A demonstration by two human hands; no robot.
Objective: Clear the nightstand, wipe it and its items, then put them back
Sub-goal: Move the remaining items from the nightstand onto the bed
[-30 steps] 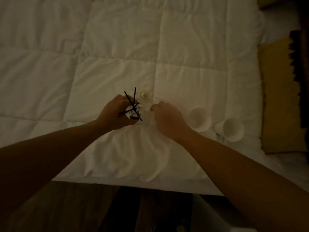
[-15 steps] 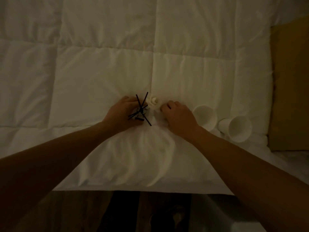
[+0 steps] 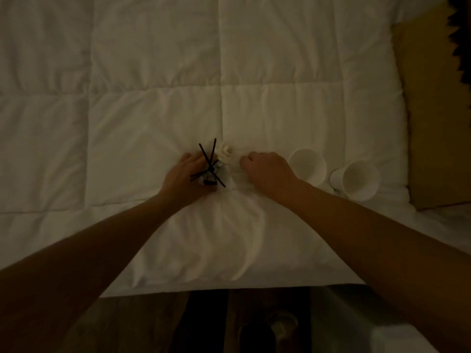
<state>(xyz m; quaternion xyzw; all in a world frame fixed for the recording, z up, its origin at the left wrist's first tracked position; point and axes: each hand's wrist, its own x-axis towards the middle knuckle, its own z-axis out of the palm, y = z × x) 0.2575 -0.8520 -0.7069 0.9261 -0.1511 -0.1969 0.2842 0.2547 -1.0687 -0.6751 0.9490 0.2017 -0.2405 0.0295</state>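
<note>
In dim light, my left hand [image 3: 187,178] is wrapped around a small reed diffuser [image 3: 210,167] with black sticks fanning out and a cream flower at its top, resting on the white duvet [image 3: 153,110]. My right hand [image 3: 267,171] lies just to the right of it, fingers curled on what looks like a white cloth [image 3: 238,178] against the diffuser. Two white cups lie on the duvet to the right: the nearer cup [image 3: 308,165] by my right wrist and the farther cup [image 3: 359,180] beyond it.
A mustard-yellow pillow [image 3: 433,110] lies at the bed's right side, with a dark fringed object at the far right edge. The bed edge runs along the bottom, with dark wooden floor [image 3: 142,324] below it. The nightstand is out of view.
Both hands with the diffuser have shifted slightly right and farther onto the bed as the view moved. The grip and the cups look unchanged.
</note>
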